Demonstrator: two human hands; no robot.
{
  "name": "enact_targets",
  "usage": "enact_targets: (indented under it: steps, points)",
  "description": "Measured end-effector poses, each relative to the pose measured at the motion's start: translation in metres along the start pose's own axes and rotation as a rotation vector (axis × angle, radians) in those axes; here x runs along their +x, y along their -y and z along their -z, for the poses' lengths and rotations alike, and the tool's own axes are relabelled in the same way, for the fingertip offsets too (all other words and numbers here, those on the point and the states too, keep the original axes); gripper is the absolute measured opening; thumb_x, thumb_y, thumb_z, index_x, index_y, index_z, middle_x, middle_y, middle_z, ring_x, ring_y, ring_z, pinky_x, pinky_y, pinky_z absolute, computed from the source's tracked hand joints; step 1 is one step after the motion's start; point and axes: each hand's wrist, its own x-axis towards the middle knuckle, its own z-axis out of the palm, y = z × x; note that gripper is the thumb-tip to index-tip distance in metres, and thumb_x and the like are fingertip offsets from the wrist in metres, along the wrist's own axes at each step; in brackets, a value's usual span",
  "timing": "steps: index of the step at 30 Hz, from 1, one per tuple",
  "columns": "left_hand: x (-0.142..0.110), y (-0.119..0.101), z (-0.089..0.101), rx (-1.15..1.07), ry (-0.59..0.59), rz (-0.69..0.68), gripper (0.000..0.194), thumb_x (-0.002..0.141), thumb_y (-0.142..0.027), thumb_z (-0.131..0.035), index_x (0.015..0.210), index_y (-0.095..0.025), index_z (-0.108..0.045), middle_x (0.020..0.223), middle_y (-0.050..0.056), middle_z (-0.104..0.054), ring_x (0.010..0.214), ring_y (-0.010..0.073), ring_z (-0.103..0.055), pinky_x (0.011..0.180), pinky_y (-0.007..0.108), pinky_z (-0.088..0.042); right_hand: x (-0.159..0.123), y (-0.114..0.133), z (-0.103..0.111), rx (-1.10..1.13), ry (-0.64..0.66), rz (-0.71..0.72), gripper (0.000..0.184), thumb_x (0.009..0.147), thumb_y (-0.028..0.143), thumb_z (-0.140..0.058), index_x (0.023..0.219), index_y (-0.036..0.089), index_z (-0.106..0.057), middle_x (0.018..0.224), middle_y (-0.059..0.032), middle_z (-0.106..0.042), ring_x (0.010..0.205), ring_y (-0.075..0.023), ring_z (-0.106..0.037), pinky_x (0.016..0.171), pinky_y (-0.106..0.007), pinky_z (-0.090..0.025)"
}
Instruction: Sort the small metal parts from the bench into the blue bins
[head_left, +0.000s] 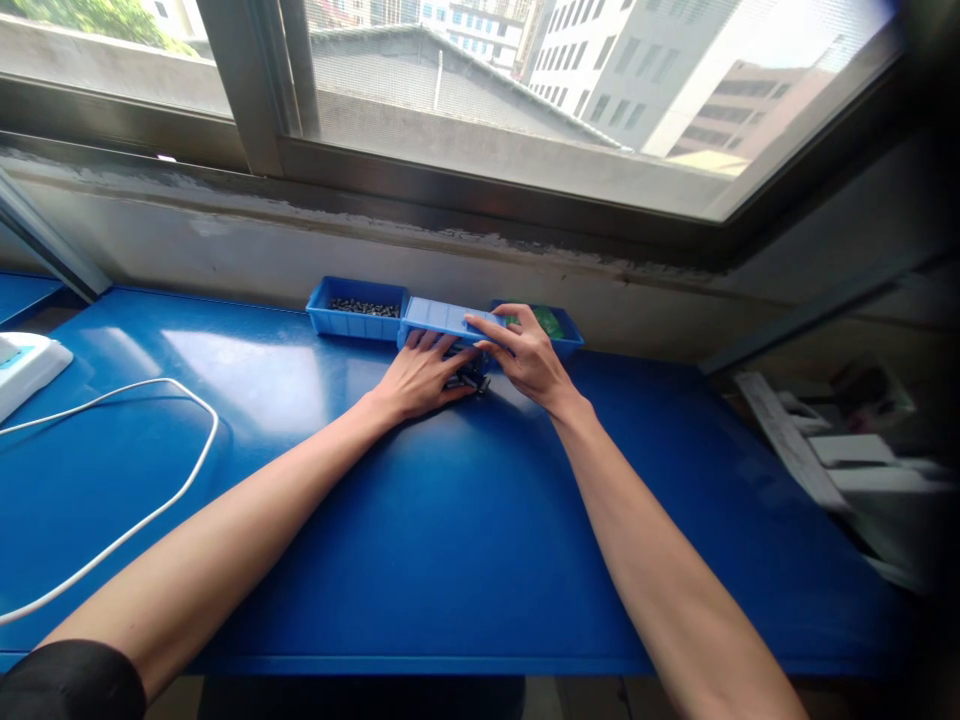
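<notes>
1. Small dark parts sit in a loose pile on the tabletop, right against the front of the middle bin and between both hands. Too small to identify; they look like metal hardware.
2. Middle blue bin is tipped forward, its ribbed underside up toward the camera and its mouth facing down at the pile. Tilt reads as deliberate: it puts the opening right over the parts.
3. Right hand rests on the tipped bin's right end, index finger stretched along its upper edge and thumb lower down. Fingers are spread, not clamped; looks like it's steadying the tilt.
4. Left hand lies flat, palm down, fingers together and extended, tips at the pile under the bin's edge. It grips nothing that I can see; the flat pose suits corralling loose parts.
5. Left blue bin stands upright just beside the tipped one, holding small dark pieces along its floor.
6. Right blue bin is mostly hidden behind the right hand; something green shows inside.
7. All three bins line the wall under the window, at full reach.
8. White cable loops across the left tabletop to a white device at the edge, well apart from the hands.
</notes>
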Motion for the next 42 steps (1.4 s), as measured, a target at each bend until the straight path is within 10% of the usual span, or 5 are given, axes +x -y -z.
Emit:
enact_targets:
  steps: [42]
  points:
    - [0.001,-0.03,0.023,-0.048,0.158,0.233,0.051,0.1,-0.057,-0.035,0.125,-0.025,-0.066,0.125,0.016,-0.056,0.113,0.0352,-0.05,0.093,0.051,-0.04,-0.003,0.007,-0.003,-0.122,-0.058,-0.035,0.04,0.1,0.043,-0.049,0.137,0.034,-0.061,0.131,-0.0111,-0.046,0.09,-0.0186,-0.059,0.092,-0.039,-0.055]
